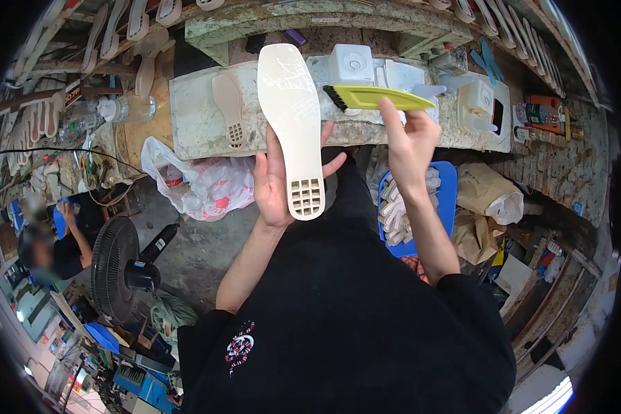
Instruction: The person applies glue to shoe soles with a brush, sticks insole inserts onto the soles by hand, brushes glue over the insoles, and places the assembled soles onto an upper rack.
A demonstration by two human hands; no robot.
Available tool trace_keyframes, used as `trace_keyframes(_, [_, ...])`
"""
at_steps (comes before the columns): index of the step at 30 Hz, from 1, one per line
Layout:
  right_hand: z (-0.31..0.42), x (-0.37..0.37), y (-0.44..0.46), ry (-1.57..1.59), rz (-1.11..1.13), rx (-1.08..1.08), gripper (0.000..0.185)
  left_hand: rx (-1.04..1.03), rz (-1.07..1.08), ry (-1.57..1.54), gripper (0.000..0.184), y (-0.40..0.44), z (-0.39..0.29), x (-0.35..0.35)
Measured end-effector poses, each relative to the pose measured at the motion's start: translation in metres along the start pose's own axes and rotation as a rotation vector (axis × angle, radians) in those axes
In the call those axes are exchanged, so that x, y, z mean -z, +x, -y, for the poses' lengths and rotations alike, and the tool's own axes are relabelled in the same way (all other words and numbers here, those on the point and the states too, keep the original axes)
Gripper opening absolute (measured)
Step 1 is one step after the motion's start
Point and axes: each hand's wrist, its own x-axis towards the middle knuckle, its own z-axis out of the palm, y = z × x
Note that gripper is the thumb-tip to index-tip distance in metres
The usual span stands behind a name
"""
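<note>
A cream shoe sole stands out in front of me, its broad end towards the bench and its heel, with a grid of square hollows, towards me. Wet-looking glossy streaks show on its broad part. My left hand holds it from beneath, fingers coming out past its right edge. My right hand grips a brush by its yellow-green handle. The brush's black bristles point left, close to the sole but apart from it. Another sole with a similar gridded heel lies on the workbench.
White plastic containers stand on the bench. To my right a blue tray holds a pile of pale pieces. A plastic bag hangs below the bench at left. A fan and another person are farther left.
</note>
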Motion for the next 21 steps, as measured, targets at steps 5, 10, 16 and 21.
trace_keyframes(5, [0.008, -0.006, -0.006, -0.317, 0.084, 0.364, 0.015, 0.001, -0.047, -0.028, 0.073, 0.002, 0.003, -0.004])
trace_keyframes(10, [0.029, -0.009, 0.007, -0.522, 0.266, 0.915, 0.032, 0.024, -0.042, -0.035, 0.08, -0.003, -0.002, -0.007])
trace_keyframes(16, [0.029, -0.003, -0.013, -0.417, 0.314, 0.903, 0.039, -0.06, -0.051, -0.349, 0.086, 0.004, -0.007, -0.014])
trace_keyframes(21, [0.041, 0.002, -0.044, -0.205, 0.679, 0.93, 0.034, -0.089, -0.033, -0.202, 0.083, 0.017, -0.017, -0.014])
